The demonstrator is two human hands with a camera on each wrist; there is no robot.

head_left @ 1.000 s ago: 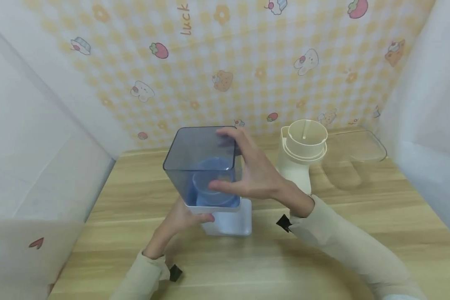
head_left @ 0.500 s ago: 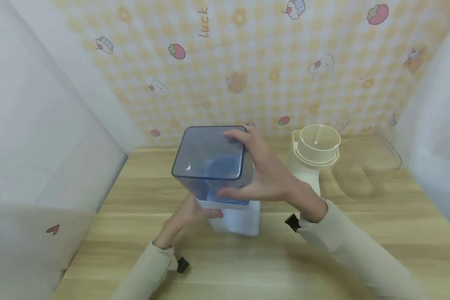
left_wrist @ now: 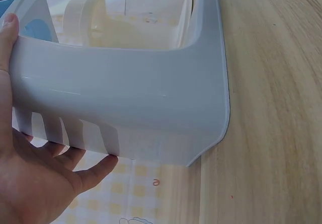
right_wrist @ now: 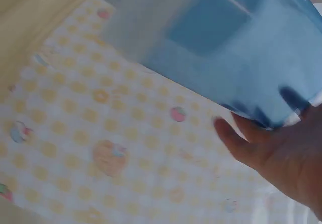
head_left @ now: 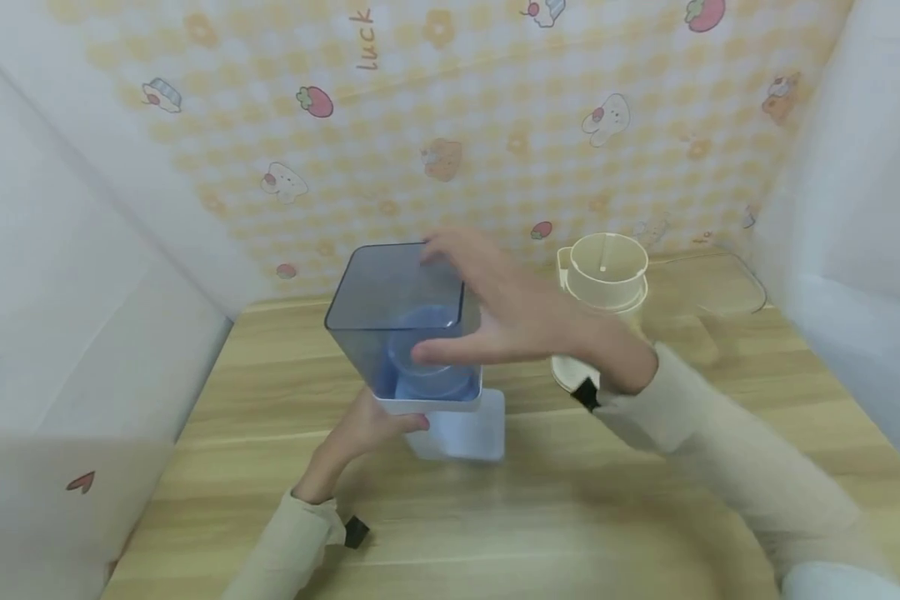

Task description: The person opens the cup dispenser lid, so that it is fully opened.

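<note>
A translucent blue-grey square container (head_left: 386,287) with a white collar sits atop a white stand (head_left: 468,433) on the table. My right hand (head_left: 506,308) grips the container's right side, thumb at the front and fingers at the far top edge. The right wrist view also shows the container (right_wrist: 221,43) in that hand (right_wrist: 287,148). My left hand (head_left: 363,433) holds the stand's left side just below the collar. In the left wrist view, its fingers lie behind the upright of the stand (left_wrist: 121,78) and its thumb on the front. A round blue part shows inside the container.
A cream stand with a round open top (head_left: 607,267) stands to the right, partly behind my right forearm. Beside it lies a clear plastic piece (head_left: 693,329), hard to make out. A yellow checked sheet (head_left: 390,142) backs the wooden table (head_left: 270,367).
The head view swung and came back. My right wrist is a little higher and farther right, covering more of the cream stand. Both hands keep their hold.
</note>
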